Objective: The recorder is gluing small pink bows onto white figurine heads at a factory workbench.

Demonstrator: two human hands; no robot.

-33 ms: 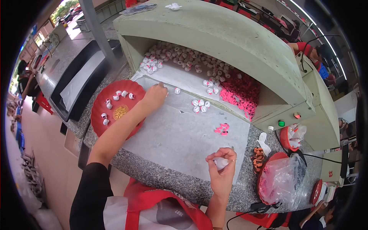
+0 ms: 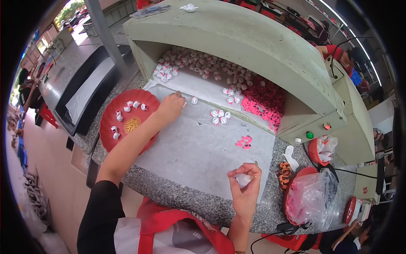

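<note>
My left hand (image 2: 170,107) reaches over the far left of the white sheet (image 2: 182,156), its fingers closed and pointing down. What they pinch is too small and covered to make out. Just right of them sits one small white rounded piece (image 2: 194,100). My right hand (image 2: 245,192), near the sheet's front right corner, is closed around a white rounded thing (image 2: 242,180), mostly hidden by the fingers. Several white pieces with red marks (image 2: 220,117) form a cluster on the sheet. Small flat pink pieces (image 2: 244,142) lie nearer my right hand.
Beneath a pale green hooded box (image 2: 237,38) are many white pieces (image 2: 198,63) and a heap of pink ones (image 2: 268,106). A red scalloped plate (image 2: 111,106) with several white pieces stands left, by a black tray (image 2: 63,106). Plastic bags (image 2: 317,194) and a red cup (image 2: 314,152) are right.
</note>
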